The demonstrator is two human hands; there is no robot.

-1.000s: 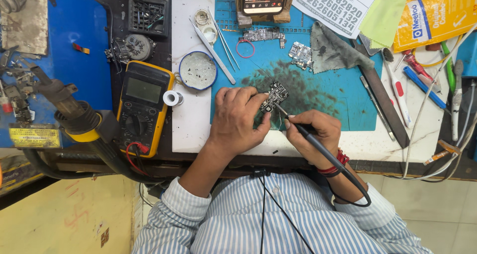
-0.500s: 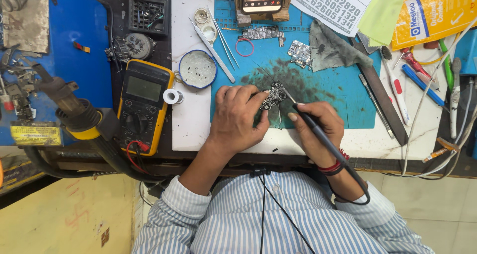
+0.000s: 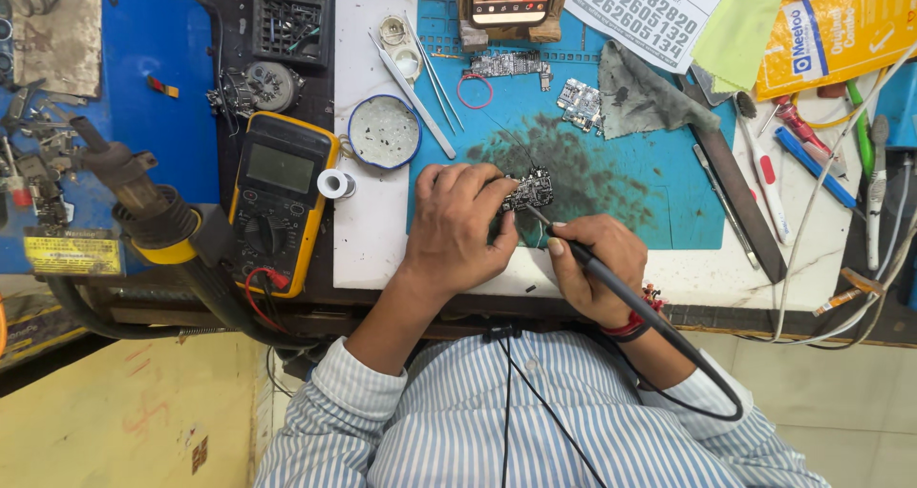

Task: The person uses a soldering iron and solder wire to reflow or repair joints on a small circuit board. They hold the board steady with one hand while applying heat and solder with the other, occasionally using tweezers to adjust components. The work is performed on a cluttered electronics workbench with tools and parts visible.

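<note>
The left hand (image 3: 458, 222) pinches a small board (image 3: 528, 190) flat on the blue mat (image 3: 650, 201) — steadying it — while the right hand (image 3: 592, 264), closed pen-style around the iron (image 3: 611, 283), touches its tip just beside those fingertips.

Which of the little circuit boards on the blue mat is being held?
The dark circuit board under the left hand; the two other boards lie untouched farther up the mat.

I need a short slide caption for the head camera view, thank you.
Left hand steadies a small circuit board on a blue mat; right hand applies a soldering iron.
</note>
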